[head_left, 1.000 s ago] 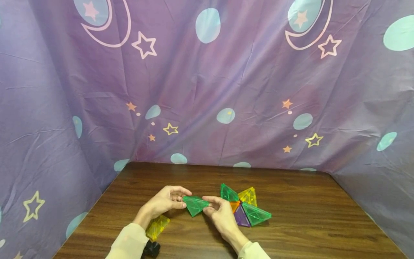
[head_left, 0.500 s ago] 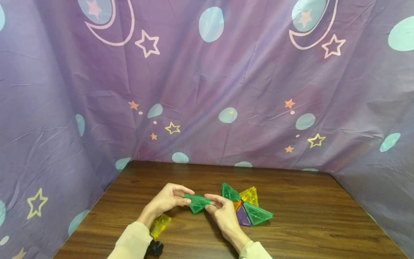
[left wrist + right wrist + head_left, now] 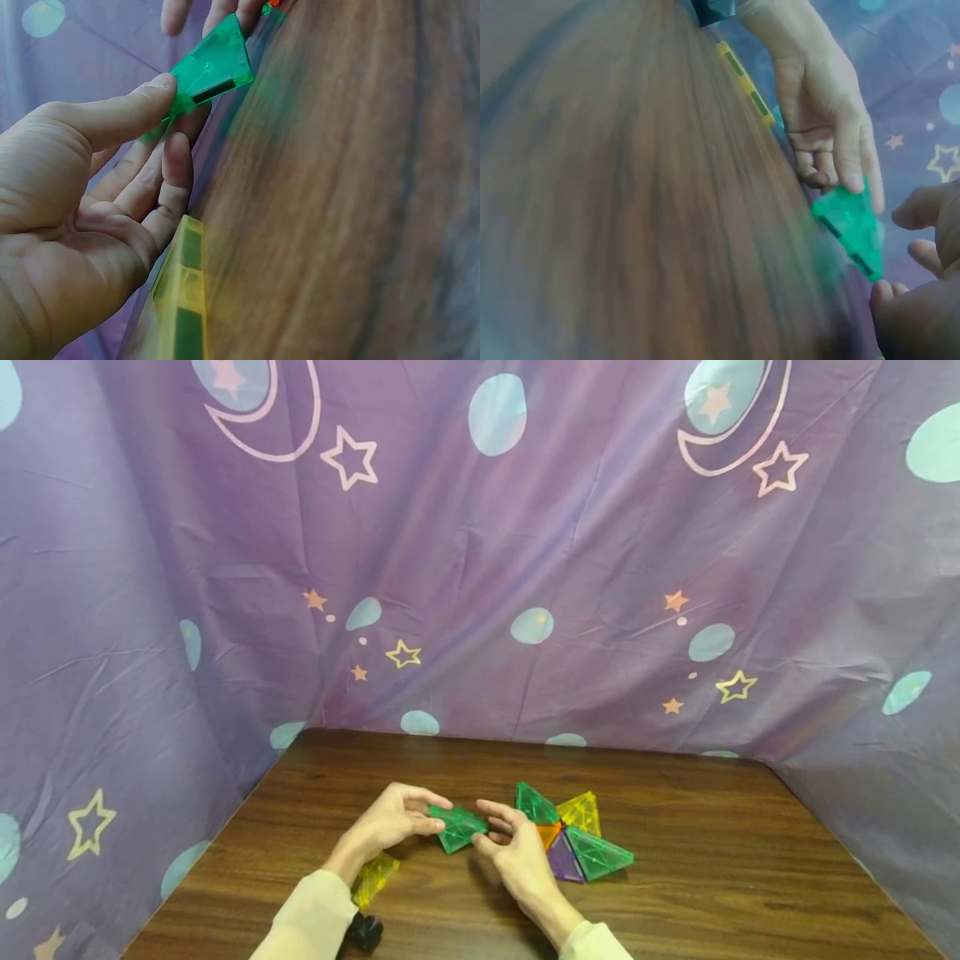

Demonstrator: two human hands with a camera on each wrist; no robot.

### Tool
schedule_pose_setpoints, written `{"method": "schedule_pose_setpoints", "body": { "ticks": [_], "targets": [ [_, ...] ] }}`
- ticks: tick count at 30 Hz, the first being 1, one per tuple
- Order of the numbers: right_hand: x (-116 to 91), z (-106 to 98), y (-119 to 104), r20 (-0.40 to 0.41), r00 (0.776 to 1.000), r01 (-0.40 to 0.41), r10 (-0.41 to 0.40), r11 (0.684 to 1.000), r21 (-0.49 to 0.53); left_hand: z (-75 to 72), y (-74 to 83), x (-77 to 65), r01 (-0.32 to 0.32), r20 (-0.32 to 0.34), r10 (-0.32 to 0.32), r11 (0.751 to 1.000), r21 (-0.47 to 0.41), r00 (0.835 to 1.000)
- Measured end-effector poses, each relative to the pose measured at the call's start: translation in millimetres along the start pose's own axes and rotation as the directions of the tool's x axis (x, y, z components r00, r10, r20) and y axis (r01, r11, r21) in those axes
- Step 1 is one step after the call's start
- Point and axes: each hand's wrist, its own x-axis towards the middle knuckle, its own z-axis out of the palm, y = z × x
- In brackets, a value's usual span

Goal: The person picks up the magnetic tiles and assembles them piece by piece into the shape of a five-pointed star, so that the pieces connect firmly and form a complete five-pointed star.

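A translucent green triangular magnetic tile is pinched at its left corner by my left hand, thumb against fingers. The left wrist view shows the same green tile held above the wooden table. My right hand is beside the tile's right corner, with thumb and index finger spread apart. In the right wrist view the right fingers are around that corner without gripping it. A yellow tile lies below my left wrist.
Right of my right hand, joined tiles fan out on the wooden table: a green tile, a yellow tile, another green tile, a purple tile and an orange tile. A black object is at my left wrist.
My right thumb and index finger have loosened from the green tile's right corner and spread apart. The left hand keeps its pinch. The view has shifted slightly.
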Motion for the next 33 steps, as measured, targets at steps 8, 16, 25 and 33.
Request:
{"method": "schedule_pose_setpoints", "body": {
  "ticks": [8,16,25,33],
  "targets": [
    [-3.0,-61.2,-38.1,-0.095,0.995,0.026,-0.035,0.996,-0.091,-2.6,1.7,-1.2,0.052,-0.019,-0.051,0.997,0.056,0.999],
    [-12.0,-192.8,-19.3,-0.216,0.976,-0.035,0.016,0.996,-0.081,-1.8,2.8,1.9,0.062,-0.008,-0.061,0.995,0.079,0.998],
    [-20.1,-237.3,39.9,0.173,0.960,-0.223,0.221,0.975,-0.008,-7.1,0.3,-3.4,0.067,-0.025,-0.066,0.997,0.027,0.997],
    [-15.8,-227.1,45.8,0.379,0.907,-0.193,0.185,0.981,-0.018,1.7,2.0,2.3,0.056,-0.002,-0.056,0.998,-0.031,0.998]
  ]
}}
